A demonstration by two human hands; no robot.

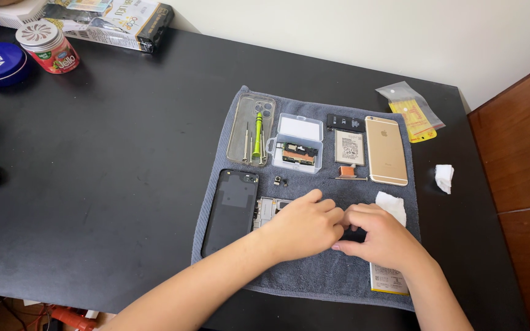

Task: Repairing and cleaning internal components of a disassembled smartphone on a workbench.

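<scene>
My left hand (305,225) and my right hand (380,236) meet over the middle of a grey cloth mat (314,276), fingers curled together on a small dark part that they mostly hide. Under my left hand lies an opened phone frame (267,208) with its insides showing. A black phone back cover (231,210) lies just left of it. A white tissue (392,205) sits behind my right hand. A flat battery (387,279) pokes out below my right wrist.
On the mat's far half lie a clear phone case (243,132) holding a green screwdriver (257,131), a clear parts box (297,144), another battery (349,147) and a gold phone (386,150). A plastic bag (412,111) and crumpled tissue (444,178) lie right; jars (49,46) far left.
</scene>
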